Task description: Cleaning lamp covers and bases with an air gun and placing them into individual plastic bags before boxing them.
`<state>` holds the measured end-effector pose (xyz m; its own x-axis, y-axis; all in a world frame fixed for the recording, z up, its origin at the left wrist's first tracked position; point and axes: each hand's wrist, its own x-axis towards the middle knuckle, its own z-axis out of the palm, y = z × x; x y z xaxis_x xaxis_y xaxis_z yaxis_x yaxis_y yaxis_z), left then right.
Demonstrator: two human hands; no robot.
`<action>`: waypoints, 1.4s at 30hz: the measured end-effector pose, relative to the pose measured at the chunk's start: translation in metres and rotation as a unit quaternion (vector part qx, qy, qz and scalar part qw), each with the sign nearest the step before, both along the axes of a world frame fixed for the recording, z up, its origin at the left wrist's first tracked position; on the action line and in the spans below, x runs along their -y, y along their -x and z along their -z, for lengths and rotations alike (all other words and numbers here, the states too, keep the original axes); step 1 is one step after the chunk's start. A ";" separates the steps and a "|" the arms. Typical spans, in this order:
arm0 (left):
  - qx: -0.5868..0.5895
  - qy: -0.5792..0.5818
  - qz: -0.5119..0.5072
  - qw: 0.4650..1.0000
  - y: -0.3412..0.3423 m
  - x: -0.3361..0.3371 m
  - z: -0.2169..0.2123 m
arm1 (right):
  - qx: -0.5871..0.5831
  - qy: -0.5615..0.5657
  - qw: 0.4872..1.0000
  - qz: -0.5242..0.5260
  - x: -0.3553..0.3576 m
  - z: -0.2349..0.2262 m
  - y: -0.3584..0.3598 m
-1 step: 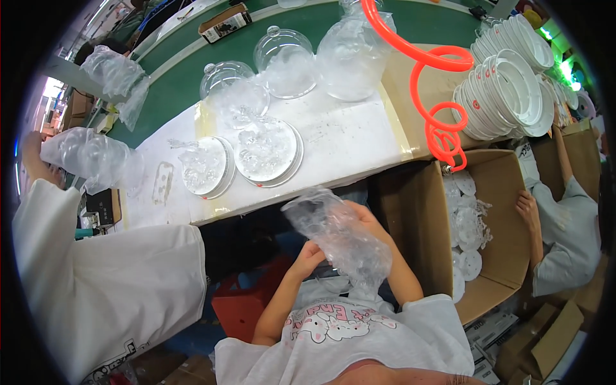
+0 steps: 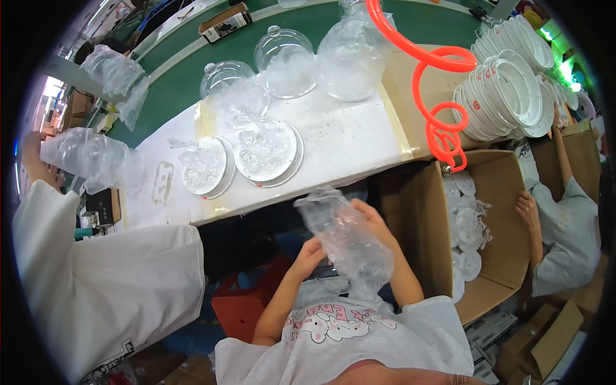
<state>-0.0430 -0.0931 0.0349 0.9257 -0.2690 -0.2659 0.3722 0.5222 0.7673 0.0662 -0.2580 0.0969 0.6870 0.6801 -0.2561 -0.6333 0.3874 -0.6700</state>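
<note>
In front of my chest hangs a crumpled clear plastic bag (image 2: pixel 351 240). My left hand (image 2: pixel 309 258) is closed in a pinch at its left edge. At the upper right side, my right hand (image 2: pixel 372 219) grips the same bag, some fingers hidden behind the film. Whether anything lies inside the bag I cannot tell. Beyond my hands, on the white-covered table (image 2: pixel 340 138), two round white bases (image 2: pixel 266 154) carry clear branching pieces. Behind them stand clear domes (image 2: pixel 284 61) with knobs on top and cloudy white material at the bottom.
An open cardboard box (image 2: pixel 497 231) with white discs and clear parts stands at my right. Above it hangs a coiled red hose (image 2: pixel 443 61) beside stacked white rings (image 2: pixel 504 96). A co-worker's white sleeve (image 2: pixel 141 256) is close on the left; another person works at right. A red stool (image 2: pixel 247 298) is below.
The upper end of the plastic bag has shifted slightly to the right, and my right hand has moved a little with it. The left hand stays almost in place.
</note>
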 end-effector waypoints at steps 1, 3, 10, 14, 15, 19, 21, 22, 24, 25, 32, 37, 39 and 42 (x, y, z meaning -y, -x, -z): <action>0.026 0.022 -0.026 0.999 -0.006 0.005 -0.011 | 0.011 -0.016 0.999 0.034 0.009 0.007 0.003; 0.045 0.035 -0.028 0.998 -0.008 0.001 -0.019 | -0.071 -0.036 0.995 0.058 0.030 0.008 0.016; 0.076 -0.008 -0.026 0.997 -0.009 0.004 -0.022 | -0.125 0.054 0.991 0.008 0.035 -0.011 0.073; 0.069 -0.017 -0.056 0.996 -0.003 0.007 -0.025 | -0.111 0.086 0.989 0.040 0.028 0.001 0.082; 0.075 0.001 -0.067 0.995 -0.003 0.007 -0.030 | -0.095 0.109 0.988 0.051 0.028 0.003 0.083; 0.114 -0.038 -0.095 0.988 0.005 0.005 -0.025 | -0.030 0.213 0.975 0.048 0.021 0.008 0.085; 0.074 -0.097 -0.162 0.979 0.016 0.009 -0.016 | -0.013 0.236 0.969 0.066 0.019 0.005 0.087; 0.075 -0.094 -0.160 0.980 0.019 0.011 -0.014 | 0.003 0.259 0.962 0.085 0.019 0.004 0.087; 0.089 -0.112 -0.153 0.978 0.021 0.012 -0.015 | -0.019 0.245 0.965 0.088 0.021 0.004 0.087; 0.077 -0.112 -0.169 0.976 0.022 0.015 -0.020 | -0.042 0.227 0.969 0.088 0.022 0.005 0.087; -0.036 -0.029 -0.176 0.983 0.032 0.003 -0.027 | -0.157 0.125 0.975 0.090 0.030 0.027 0.083; -0.071 -0.134 -0.145 0.978 0.038 -0.006 -0.040 | -0.243 0.079 0.960 0.113 0.031 0.038 0.085; -0.069 -0.140 -0.141 0.978 0.036 -0.006 -0.041 | -0.245 0.092 0.959 0.110 0.032 0.026 0.086; -0.083 -0.152 -0.154 0.973 0.035 -0.002 -0.046 | -0.247 0.082 0.958 0.118 0.031 0.030 0.085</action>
